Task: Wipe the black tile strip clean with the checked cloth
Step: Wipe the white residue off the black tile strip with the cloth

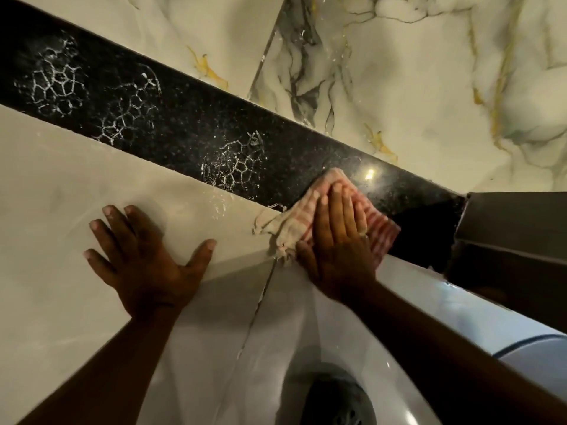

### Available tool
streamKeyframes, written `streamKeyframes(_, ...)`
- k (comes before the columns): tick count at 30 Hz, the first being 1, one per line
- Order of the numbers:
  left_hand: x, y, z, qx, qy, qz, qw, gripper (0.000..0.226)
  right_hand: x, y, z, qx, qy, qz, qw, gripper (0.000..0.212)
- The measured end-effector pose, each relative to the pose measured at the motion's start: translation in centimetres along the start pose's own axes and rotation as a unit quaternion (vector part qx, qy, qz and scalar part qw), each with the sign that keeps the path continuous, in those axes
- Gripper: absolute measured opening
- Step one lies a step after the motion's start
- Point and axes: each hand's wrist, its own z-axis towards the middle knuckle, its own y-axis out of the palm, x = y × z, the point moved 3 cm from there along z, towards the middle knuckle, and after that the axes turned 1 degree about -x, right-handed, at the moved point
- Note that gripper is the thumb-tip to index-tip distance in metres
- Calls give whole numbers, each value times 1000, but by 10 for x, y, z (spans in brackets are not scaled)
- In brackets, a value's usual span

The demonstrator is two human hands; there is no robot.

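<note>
Right hand [337,240] flat, fingers together, pressing checked cloth [294,222] onto lower edge of black tile strip [184,130], left hand [144,259] spread, empty, on pale tile [46,210], white web-like residue [236,164] on strip

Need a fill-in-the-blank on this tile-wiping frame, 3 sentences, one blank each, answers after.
1. The right hand presses the checked cloth flat against the ____ tile strip.
2. The left hand lies with fingers spread on the pale tile and holds ____.
3. The strip has ____ patches of white web-like residue not yet wiped, all on the left hand's side of the cloth.

Missing words: black; nothing; three
</note>
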Motion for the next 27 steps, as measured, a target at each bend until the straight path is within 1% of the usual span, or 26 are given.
streamKeyframes(1,0,0,0,-2,2,1,1000,122,12,-5,8,5,-38,-10,999,76)
streamKeyframes(3,1,0,0,-4,6,-3,1000,122,36,-17,20,24,-81,-14,996,71)
streamKeyframes(5,0,-1,0,-1,2,-3,1000,122,62,-25,29,36,-71,-17,997,67)
streamKeyframes(6,0,-1,0,-2,3,-5,1000,122,79,-28,29,35,-35,-36,998,67)
streamKeyframes(7,-1,-1,0,-2,5,-7,1000,123,98,-29,26,22,30,-65,997,70)
streamKeyframes(8,0,0,0,0,6,-7,1000,123,115,-30,19,13,112,-81,990,75)
streamKeyframes(9,-1,0,1,1,6,-4,1000,123,126,-30,7,25,189,-74,979,79)
streamKeyframes(10,-2,0,1,1,7,-3,1000,123,130,-30,-6,40,245,-52,967,81)
streamKeyframes(12,-1,1,1,5,9,-4,1000,124,116,-29,-28,62,292,-40,954,83)
streamKeyframes(14,1,1,2,7,11,-7,1000,124,85,-21,-41,55,319,-5,946,83)
streamKeyframes(15,1,1,1,8,9,-13,1000,123,65,-16,-44,46,301,18,952,83)
streamKeyframes(16,1,1,1,10,7,-18,1000,123,45,-10,-43,36,263,32,964,84)
streamKeyframes(18,0,0,1,16,2,-19,1000,122,13,-8,-23,15,137,27,990,80)
streamKeyframes(19,0,0,1,18,4,-14,1000,121,8,-9,-4,20,69,11,997,77)
streamKeyframes(21,1,1,1,17,11,-3,1000,120,10,-14,37,25,-31,-13,999,75)
streamKeyframes(22,1,1,0,16,14,2,1000,120,16,-18,53,18,-54,-18,998,77)
streamKeyframes(24,0,-1,-1,15,11,4,1000,120,31,-24,73,5,-69,-10,998,79)
streamKeyframes(26,0,-2,-1,10,10,6,1000,121,48,-25,77,9,-42,-3,999,77)
streamKeyframes(27,1,-2,-1,8,12,9,1000,122,59,-26,76,25,-7,9,1000,76)
